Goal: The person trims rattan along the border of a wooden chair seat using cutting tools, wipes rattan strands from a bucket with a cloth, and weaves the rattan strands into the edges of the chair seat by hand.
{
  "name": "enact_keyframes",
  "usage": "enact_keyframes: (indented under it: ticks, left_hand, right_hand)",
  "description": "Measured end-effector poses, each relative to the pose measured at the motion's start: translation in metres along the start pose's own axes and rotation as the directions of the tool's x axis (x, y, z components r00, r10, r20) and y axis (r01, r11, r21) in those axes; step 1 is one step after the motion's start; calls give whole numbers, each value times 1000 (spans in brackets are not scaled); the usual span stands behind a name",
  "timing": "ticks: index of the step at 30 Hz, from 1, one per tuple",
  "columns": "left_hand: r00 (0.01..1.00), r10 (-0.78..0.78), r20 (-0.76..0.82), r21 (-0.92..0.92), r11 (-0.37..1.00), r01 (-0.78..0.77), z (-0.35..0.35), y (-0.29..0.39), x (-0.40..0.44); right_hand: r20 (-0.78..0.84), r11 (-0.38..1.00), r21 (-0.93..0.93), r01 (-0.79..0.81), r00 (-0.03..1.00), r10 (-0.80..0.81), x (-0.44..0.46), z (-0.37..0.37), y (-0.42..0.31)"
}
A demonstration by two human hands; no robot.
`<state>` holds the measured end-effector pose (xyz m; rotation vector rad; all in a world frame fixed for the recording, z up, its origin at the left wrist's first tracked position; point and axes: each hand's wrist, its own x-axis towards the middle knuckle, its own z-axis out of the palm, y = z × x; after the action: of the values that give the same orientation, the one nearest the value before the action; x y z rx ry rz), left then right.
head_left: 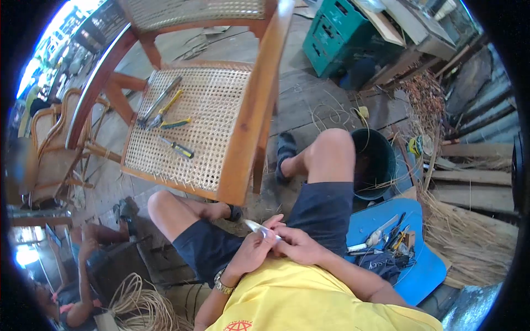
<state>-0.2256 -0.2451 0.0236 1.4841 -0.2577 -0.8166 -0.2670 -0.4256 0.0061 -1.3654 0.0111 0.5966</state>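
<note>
In front of my yellow shirt, my left hand (255, 252), a watch on its wrist, is closed around a small whitish tapered tube (255, 227). Its pale tip points up and to the left; the rest is mostly covered by fingers. My right hand (302, 246) meets the left one, fingers bent and pressed on the tube's lower end. Beyond my knees stands a wooden chair (243, 132) with a woven cane seat (207, 110). Lying on that seat are a hammer (160, 103), yellow-handled pliers (170, 113) and a screwdriver (179, 148).
To my right, a blue plastic surface (428, 270) carries several hand tools, beside a dark bucket (372, 165). Green crates (337, 36) stand at the back. A coil of cane (144, 303) lies at lower left, near another person (83, 276). Cane strips (469, 237) are piled at right.
</note>
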Motion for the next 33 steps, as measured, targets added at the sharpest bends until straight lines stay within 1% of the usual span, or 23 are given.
enact_keyframes:
  ticks: [2,4,6,7,9,11,12,13,14,15,16,18,19,20,22,23,24,25,27,28,30,32,33]
  left_hand:
    - [994,-99,-40,-64,993,96,-8,1,7]
    - [975,-211,-75,-129,971,200,-8,-1,11]
    - [948,-44,-314,-259,965,-41,-10,-1,16]
    - [896,-33,-442,-327,936,-127,-9,1,19]
    - [892,-7,-453,-384,904,-188,-29,0,13]
    - [830,-78,-552,-479,845,-238,-31,15,12]
    - [828,-81,-555,-474,848,-235,-41,8,11]
    - [805,-114,-582,-507,825,-249,-58,-6,3]
    - [781,-148,-606,-538,800,-265,-69,-17,-3]
    - [743,-135,-655,-485,830,-276,-73,-20,-4]
    - [742,-134,-656,-482,832,-276,-75,-18,-4]
    - [592,-273,-758,-511,813,-279,-78,-14,-7]
    - [535,-135,-834,-293,930,-222,-84,-28,-10]
    - [527,-137,-839,-291,931,-221,-90,-25,-9]
    - [728,-179,-662,-606,699,-379,-103,-18,-11]
    - [719,-181,-671,-602,700,-385,-105,-6,-4]
    - [610,-60,-790,-249,941,-230,-106,17,13]
    - [531,111,-840,136,991,7,-108,38,28]
    - [564,91,-821,148,987,56,-120,74,48]
    - [608,71,-791,168,980,103,-125,89,60]
    - [603,223,-766,334,939,77,-128,110,95]
    - [748,90,-658,152,988,15,-164,123,124]
    - [801,85,-592,165,986,18,-176,128,146]
  right_hand:
    - [26,997,-41,-58,998,59,20,-5,-10]
    - [10,994,-110,2,1000,-1,34,-11,-20]
    - [14,979,-192,72,997,-70,42,-25,-35]
    - [103,927,-357,119,991,-87,41,-31,-47]
    - [230,755,-621,212,970,-83,42,-51,-70]
    - [260,765,-516,386,921,-289,48,-87,-83]
    - [173,784,-411,465,884,-434,50,-103,-92]
    - [107,847,-336,413,910,-401,54,-126,-111]
    - [-125,901,-186,392,900,-417,73,-147,-95]
    - [-215,895,177,408,904,-370,92,-169,-103]
    - [-360,881,58,470,833,-420,117,-193,-103]
    - [-427,896,-44,443,802,-417,167,-234,-102]
    - [-467,920,-49,388,806,-364,195,-249,-101]
    - [-474,920,-135,369,791,-387,227,-264,-93]
    - [-468,914,-213,345,785,-406,278,-280,-81]
    - [-460,940,-245,238,825,-328,298,-283,-80]
    - [-456,952,-278,128,855,-248,316,-287,-80]
    - [-448,953,-277,126,860,-244,330,-291,-81]
    - [-284,961,-266,-74,959,-5,351,-300,-81]
    - [-288,961,-261,-86,958,7,356,-305,-87]
    - [-65,660,-748,75,981,-185,354,-325,-98]
    - [24,595,-793,128,983,-180,328,-351,-116]
    - [75,548,-821,161,982,-176,309,-372,-129]
